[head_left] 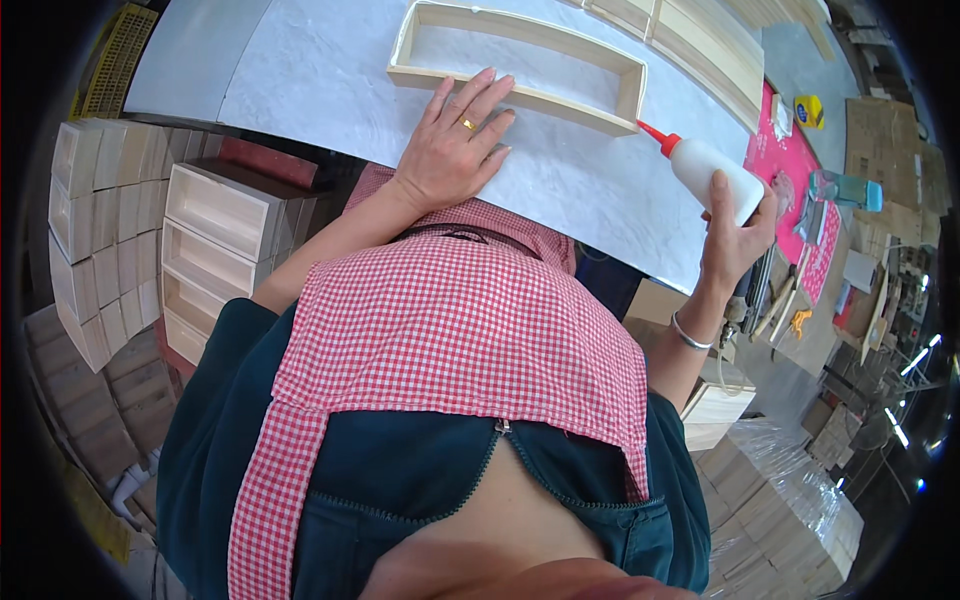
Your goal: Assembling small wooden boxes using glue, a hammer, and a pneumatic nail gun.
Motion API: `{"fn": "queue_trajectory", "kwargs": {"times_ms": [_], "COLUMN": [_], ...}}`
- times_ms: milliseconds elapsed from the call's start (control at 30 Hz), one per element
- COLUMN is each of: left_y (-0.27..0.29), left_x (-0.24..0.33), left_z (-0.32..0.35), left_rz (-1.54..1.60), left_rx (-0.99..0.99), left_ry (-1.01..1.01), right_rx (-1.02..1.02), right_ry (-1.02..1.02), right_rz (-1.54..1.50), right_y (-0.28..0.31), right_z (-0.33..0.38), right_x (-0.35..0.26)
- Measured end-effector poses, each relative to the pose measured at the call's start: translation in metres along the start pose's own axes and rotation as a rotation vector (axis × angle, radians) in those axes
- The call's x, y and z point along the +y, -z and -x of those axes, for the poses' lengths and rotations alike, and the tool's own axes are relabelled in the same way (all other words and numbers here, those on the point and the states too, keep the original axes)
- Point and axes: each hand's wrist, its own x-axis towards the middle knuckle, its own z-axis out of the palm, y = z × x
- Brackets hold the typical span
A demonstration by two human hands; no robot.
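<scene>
A shallow rectangular wooden frame (pixel 560 105) lies on the pale marbled tabletop in front of me. My left hand (pixel 462 140) rests flat with its fingers apart, the fingertips on the frame's near side. In my right hand (pixel 742 225) is a white squeeze bottle (pixel 715 175) with a red nozzle, the fingers wrapped round its body. The bottle is tilted, and its nozzle tip points at the frame's near right corner, touching it or very close. A bead of whitish glue seems to run along the frame's top edge.
Long wooden strips (pixel 700 50) lie at the table's far right. Beyond them are a pink sheet (pixel 775 135), a yellow container (pixel 809 112) and a teal-capped clear container (pixel 845 190). Stacked wooden boxes (pixel 215 255) stand at my left, and wrapped stacks (pixel 780 490) at the lower right.
</scene>
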Motion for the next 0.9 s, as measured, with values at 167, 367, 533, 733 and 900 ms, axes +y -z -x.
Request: {"fn": "queue_trajectory", "kwargs": {"times_ms": [167,367,533,733,900], "left_y": [0.002,-0.002,-0.005,-0.003,-0.004], "left_x": [0.0,-0.003,-0.004,-0.005,-0.005], "left_z": [0.002,0.005,0.009,0.009,0.008], "left_rz": [0.013,-0.025,0.034,0.052,0.053], "left_rx": [0.018,0.118,0.059,0.038,0.07], "left_ry": [0.015,-0.137,-0.077,-0.057,-0.072], "right_rx": [-0.06,-0.221,-0.336,-0.333,-0.32], "right_ry": [-0.108,-0.074,0.124,0.184,0.186], "right_rz": [-0.114,-0.368,-0.372,-0.373,-0.328], "right_y": [-0.006,-0.082,-0.147,-0.166,-0.151], "right_z": [0.007,0.035,0.044,0.046,0.042], "right_x": [-0.012,-0.057,-0.08,-0.088,-0.086]}}
